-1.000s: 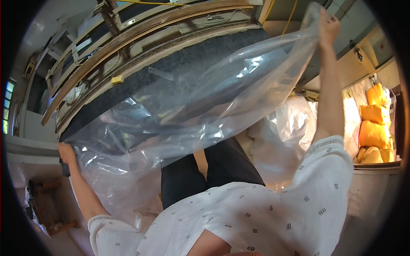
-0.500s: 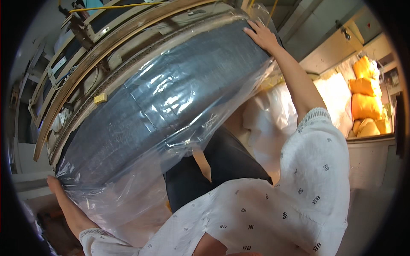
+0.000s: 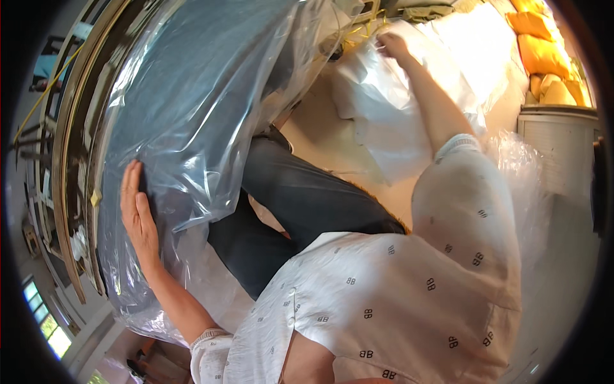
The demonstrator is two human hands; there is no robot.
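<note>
If my flat left hand [image 3: 139, 214], nine o'clock, slides, the plastic sheet [image 3: 192, 121] could crease; my right hand [image 3: 393, 47], one o'clock: can't tell its grip.

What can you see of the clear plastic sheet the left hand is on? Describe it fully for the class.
The clear plastic sheet looks thin, glossy and flexible, with creases and bright reflections. It lies over a long dark surface, which shows through it, and hangs loosely toward the dark trousers. Its far end leaves the picture at the top. The left hand rests on it, fingers extended.
</note>
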